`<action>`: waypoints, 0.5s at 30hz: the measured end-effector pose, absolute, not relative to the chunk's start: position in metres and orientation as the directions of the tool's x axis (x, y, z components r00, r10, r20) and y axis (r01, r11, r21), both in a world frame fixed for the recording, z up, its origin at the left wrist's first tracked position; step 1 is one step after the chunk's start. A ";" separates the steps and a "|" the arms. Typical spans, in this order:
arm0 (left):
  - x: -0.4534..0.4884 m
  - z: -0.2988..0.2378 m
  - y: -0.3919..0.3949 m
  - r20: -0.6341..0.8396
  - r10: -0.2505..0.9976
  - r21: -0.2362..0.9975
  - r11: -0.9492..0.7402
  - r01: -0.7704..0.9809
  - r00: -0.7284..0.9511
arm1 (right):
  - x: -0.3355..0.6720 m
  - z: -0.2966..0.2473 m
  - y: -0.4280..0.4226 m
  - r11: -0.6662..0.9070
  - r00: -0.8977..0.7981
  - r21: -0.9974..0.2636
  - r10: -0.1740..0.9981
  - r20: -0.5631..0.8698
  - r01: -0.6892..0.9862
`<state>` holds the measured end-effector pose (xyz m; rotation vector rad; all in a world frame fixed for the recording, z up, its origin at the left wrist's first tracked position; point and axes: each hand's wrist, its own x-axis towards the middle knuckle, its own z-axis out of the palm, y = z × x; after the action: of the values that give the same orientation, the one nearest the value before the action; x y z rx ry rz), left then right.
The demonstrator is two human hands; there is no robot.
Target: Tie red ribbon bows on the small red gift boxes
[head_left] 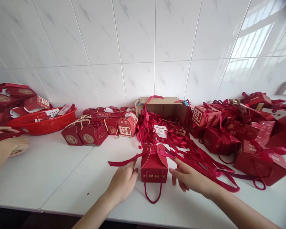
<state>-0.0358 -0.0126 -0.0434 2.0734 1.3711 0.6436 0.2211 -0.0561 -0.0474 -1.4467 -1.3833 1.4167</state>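
Observation:
A small red gift box (154,165) with gold characters and a cord loop handle stands on the white counter (62,178) in front of me. A red ribbon (124,162) runs through its top flaps and trails out to the left. My left hand (122,183) rests just left of the box with its fingertips pinching that ribbon. My right hand (189,178) is just right of the box, fingers spread, touching ribbon strands lying there.
A heap of loose red ribbons (181,143) spills from an open cardboard box (164,106). Finished red boxes (250,140) pile up at the right, more boxes (92,132) stand behind, and a red basin (43,122) sits at the left. Another person's hands (11,144) work at the far left.

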 end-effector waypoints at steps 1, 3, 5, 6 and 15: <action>-0.037 -0.042 -0.008 0.075 0.949 0.773 -0.249 0.583 0.306 | 0.219 -0.049 -0.053 -0.168 -0.095 -0.978 0.979 -0.180 0.123; -0.040 -0.037 0.001 0.072 0.975 0.908 -0.152 0.391 0.212 | 0.217 -0.047 -0.048 -0.031 0.018 -0.996 0.999 -0.032 -0.084; -0.043 -0.029 0.006 0.124 0.984 0.967 -0.149 0.206 0.132 | 0.217 -0.040 -0.043 0.099 0.081 -0.961 0.993 0.081 -0.258; -0.043 -0.025 0.008 0.157 0.984 0.978 -0.167 0.128 0.088 | 0.217 -0.035 -0.040 0.136 0.102 -0.935 0.989 0.108 -0.326; -0.034 0.025 0.027 0.369 0.911 0.877 -0.406 -0.256 -0.182 | 0.220 0.016 -0.016 0.349 0.320 -0.863 0.918 0.235 -0.367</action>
<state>-0.0339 0.0269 0.0252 1.1977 0.8557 1.7225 0.2200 -0.0160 0.0161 -0.7970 -0.8399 0.9731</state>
